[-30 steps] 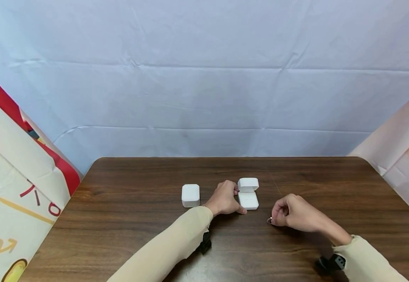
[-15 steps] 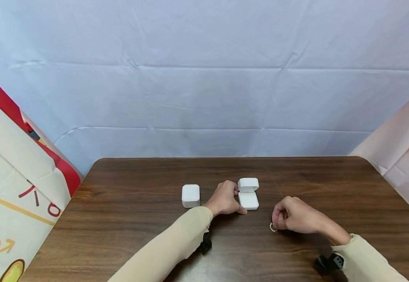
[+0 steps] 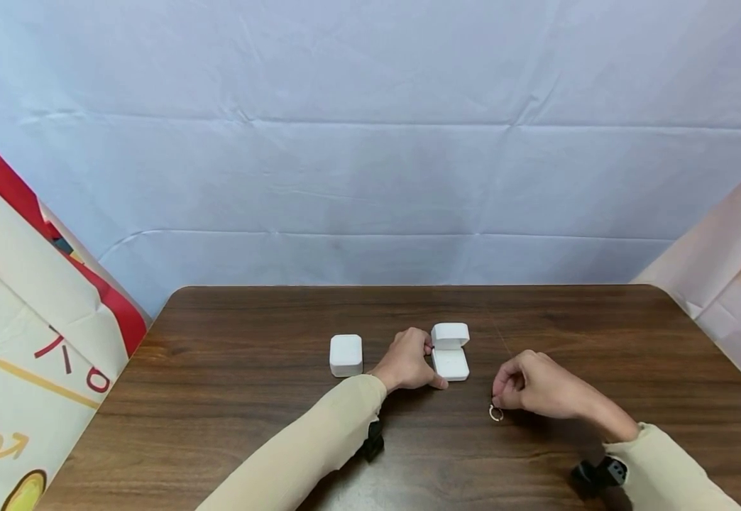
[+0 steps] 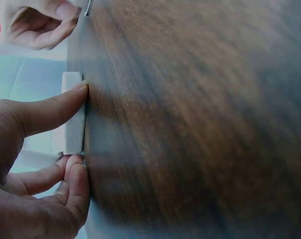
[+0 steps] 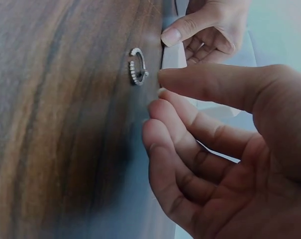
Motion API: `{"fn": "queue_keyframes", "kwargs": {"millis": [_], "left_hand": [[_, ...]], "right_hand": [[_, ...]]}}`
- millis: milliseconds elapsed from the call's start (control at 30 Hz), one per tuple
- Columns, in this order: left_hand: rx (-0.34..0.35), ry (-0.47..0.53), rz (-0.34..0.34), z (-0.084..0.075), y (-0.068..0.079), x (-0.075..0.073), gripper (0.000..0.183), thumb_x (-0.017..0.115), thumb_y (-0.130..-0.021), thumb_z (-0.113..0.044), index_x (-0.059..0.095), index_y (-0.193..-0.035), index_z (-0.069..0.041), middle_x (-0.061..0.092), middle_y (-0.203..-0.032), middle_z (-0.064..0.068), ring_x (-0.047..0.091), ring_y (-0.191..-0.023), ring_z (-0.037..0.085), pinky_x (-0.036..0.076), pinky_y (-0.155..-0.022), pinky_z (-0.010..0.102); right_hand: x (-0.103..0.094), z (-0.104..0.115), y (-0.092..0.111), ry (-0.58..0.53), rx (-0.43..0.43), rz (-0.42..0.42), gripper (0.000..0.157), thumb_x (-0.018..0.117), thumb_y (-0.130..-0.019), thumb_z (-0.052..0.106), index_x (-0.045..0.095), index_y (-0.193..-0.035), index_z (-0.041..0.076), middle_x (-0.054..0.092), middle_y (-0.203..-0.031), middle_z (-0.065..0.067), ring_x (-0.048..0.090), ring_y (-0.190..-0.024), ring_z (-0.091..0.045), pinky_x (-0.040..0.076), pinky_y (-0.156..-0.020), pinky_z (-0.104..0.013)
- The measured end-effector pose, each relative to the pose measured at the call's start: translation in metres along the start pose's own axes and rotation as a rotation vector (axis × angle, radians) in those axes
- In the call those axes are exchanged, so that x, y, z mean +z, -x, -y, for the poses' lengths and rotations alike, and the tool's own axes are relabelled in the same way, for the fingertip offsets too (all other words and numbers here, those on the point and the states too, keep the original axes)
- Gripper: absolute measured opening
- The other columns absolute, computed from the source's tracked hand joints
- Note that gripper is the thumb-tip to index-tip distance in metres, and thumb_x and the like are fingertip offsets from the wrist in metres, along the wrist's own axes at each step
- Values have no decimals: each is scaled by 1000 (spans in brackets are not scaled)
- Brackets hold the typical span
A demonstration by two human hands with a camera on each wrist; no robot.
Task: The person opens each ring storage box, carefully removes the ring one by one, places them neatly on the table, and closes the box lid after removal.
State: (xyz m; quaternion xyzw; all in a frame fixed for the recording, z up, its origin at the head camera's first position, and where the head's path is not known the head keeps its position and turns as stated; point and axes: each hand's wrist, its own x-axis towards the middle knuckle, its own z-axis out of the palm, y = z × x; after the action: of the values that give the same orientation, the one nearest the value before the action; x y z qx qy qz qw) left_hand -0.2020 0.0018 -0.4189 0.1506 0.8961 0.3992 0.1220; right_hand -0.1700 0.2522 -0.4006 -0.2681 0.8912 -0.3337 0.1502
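Note:
A white ring box [image 3: 450, 364] stands with its lid raised and its white insert showing. My left hand [image 3: 405, 360] holds it from the left, the thumb at its front corner and the curled fingers at its side toward the back. To the right, my right hand [image 3: 539, 387] hovers low over the table with loosely curled fingers. Just below its fingertips lies a small silvery ring [image 3: 496, 413]. The right wrist view shows a gap in the band of the ring [image 5: 138, 67] and a row of small stones, with a sliver of table between it and the thumb tip.
A second white box [image 3: 346, 355], with its lid down, stands left of the left hand on the brown wooden table [image 3: 249, 326]. Pale cloth [image 3: 370, 177] hangs behind the table's far edge. Patterned cloth [image 3: 45, 369] hangs at the left.
The ring was at the right fingertips a second ago; it has come down slightly toward me and now lies apart from them. The right hand has lifted a little. The left hand and box stay put.

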Motion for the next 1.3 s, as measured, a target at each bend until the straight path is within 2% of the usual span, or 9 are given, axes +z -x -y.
{"fn": "queue_keyframes", "kwargs": {"millis": [133, 367, 533, 733, 1033, 1167, 1300], "left_hand": [[-3, 1, 2, -1, 1, 0, 60, 97, -69, -15, 66, -116, 5, 67, -109, 13, 63, -103, 25, 54, -84, 31], [-4, -8, -2, -2, 1, -1, 59, 97, -68, -16, 67, -115, 4, 67, -107, 12, 64, -102, 24, 54, -83, 31], [-8, -7, -2, -2, 1, 0, 56, 97, -68, -16, 68, -111, 3, 66, -105, 10, 62, -97, 21, 53, -82, 31], [-8, -1, -2, -2, 1, -1, 54, 98, -67, -15, 68, -109, 2, 64, -103, 9, 59, -92, 18, 52, -81, 30], [-4, -10, -6, -2, 0, -1, 53, 98, -66, -16, 69, -107, 1, 66, -103, 8, 60, -93, 18, 52, -81, 29], [-2, -8, -7, -2, -1, 0, 52, 98, -66, -15, 69, -106, 1, 67, -103, 9, 62, -94, 18, 53, -82, 29], [2, -1, -6, -2, -1, 0, 52, 98, -66, -15, 69, -107, 2, 68, -103, 9, 63, -95, 19, 53, -82, 29]], "right_hand": [[-3, 1, -1, -38, 2, -38, 8, 80, -86, 12, 73, -83, 12, 59, -67, 11, 53, -61, -2, 46, -56, -22], [-6, -2, -7, -91, 2, -126, 13, 80, -89, 19, 75, -94, 8, 68, -78, 5, 62, -71, -6, 52, -64, -24], [-9, -3, -12, -212, 72, -202, 30, 79, -91, 21, 72, -109, -3, 72, -91, -3, 67, -84, -14, 54, -73, -26], [-10, -3, -19, -297, 163, -290, 48, 79, -91, 31, 68, -122, -4, 75, -104, -7, 70, -94, -16, 57, -80, -30], [-13, -7, -32, -320, 230, -265, 62, 74, -93, 45, 62, -134, 0, 68, -125, -12, 66, -112, -24, 53, -92, -42], [-12, -8, -41, -338, 225, -251, 62, 72, -95, 44, 61, -135, -2, 68, -125, -14, 66, -112, -21, 52, -92, -40], [-11, -10, -49, -409, 207, -226, 58, 69, -98, 38, 59, -135, -6, 67, -124, -18, 67, -110, -21, 54, -90, -36]]}}
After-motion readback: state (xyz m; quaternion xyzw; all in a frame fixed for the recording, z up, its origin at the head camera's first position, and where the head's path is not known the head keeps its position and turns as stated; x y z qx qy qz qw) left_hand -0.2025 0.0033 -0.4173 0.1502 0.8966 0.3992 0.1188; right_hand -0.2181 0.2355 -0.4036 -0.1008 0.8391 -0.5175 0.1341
